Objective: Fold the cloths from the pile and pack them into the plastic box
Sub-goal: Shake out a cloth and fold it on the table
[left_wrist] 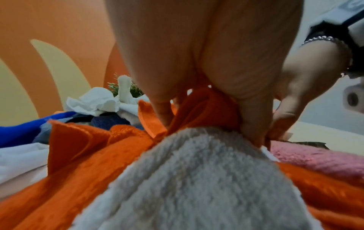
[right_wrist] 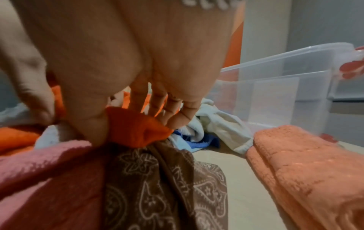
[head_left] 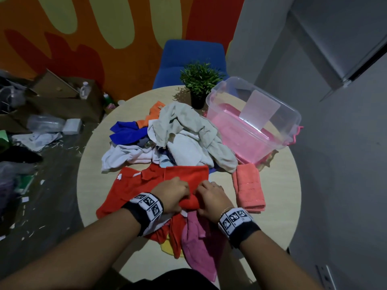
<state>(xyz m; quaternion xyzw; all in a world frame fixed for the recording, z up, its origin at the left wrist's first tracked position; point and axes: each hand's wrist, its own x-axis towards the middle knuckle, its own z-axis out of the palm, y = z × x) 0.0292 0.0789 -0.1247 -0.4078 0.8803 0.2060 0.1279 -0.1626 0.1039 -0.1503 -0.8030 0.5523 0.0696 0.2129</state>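
A red-orange cloth [head_left: 184,176] lies at the near side of the round table [head_left: 92,174]. My left hand [head_left: 174,192] and right hand [head_left: 209,195] both pinch a bunched fold of this red-orange cloth [left_wrist: 199,112] [right_wrist: 135,127] between them. The left hand [left_wrist: 197,77] has its thumb and fingers curled into the fabric, and so does the right hand [right_wrist: 118,93]. A grey-white towel [left_wrist: 187,179] and a pink cloth [head_left: 199,241] lie under my wrists. The pile of cloths [head_left: 184,135] sits mid-table. The clear plastic box [head_left: 255,118] stands at the right.
A folded salmon towel [head_left: 249,189] lies right of my hands, near the box. A potted plant [head_left: 199,84] stands behind the pile, and a blue chair [head_left: 192,57] beyond the table. Boxes and litter cover the floor at left.
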